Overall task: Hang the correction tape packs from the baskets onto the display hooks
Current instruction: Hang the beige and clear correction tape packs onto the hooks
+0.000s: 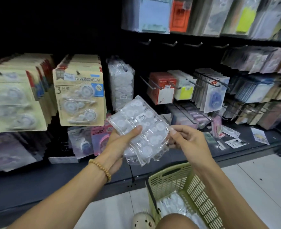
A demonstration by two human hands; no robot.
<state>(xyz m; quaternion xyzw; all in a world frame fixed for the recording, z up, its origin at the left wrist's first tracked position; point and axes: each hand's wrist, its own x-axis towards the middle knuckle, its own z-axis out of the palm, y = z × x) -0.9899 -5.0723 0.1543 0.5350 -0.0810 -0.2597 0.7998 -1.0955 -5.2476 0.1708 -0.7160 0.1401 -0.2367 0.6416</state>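
Observation:
I hold a small stack of clear plastic correction tape packs (141,128) in front of the shelf. My left hand (120,144) grips the stack from below with the thumb on top. My right hand (187,139) pinches the stack's right edge. More clear packs (174,205) lie in the green plastic basket (174,177) on the floor below my hands. A bundle of the same clear packs (121,81) hangs on a hook straight behind. Several bare hooks (171,44) stick out of the dark back panel higher up.
Carded correction tape packs (80,93) hang at left in two thick rows. Sticky notes and other stationery (209,90) hang on hooks at right. Loose small items (235,141) lie on the dark bottom shelf. My knee and a pale shoe (143,220) are by the basket on the tiled floor.

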